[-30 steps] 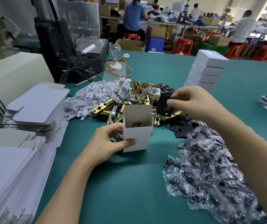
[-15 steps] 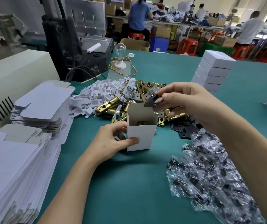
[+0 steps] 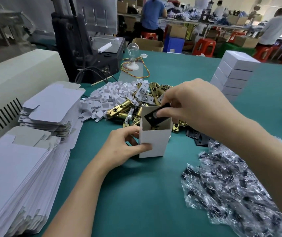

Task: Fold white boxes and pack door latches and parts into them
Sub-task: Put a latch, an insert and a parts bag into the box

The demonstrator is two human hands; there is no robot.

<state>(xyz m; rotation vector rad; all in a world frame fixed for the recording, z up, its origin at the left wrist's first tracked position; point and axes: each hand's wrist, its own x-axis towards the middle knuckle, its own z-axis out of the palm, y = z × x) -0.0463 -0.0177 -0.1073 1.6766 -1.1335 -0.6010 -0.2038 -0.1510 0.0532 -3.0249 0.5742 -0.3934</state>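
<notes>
One upright white box, left hand gripping it, right hand pinching black plate

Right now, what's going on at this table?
A person is packing door hardware. The left hand holds an open white box upright on the green table, while the right hand pinches a black plate at the box's mouth. A brass part already lies inside. Loose brass latches are heaped behind it.

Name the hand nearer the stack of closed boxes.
Right. The right hand, pinching a black plate, is just left of the stack; the left hand grips the open box farther left.
</notes>
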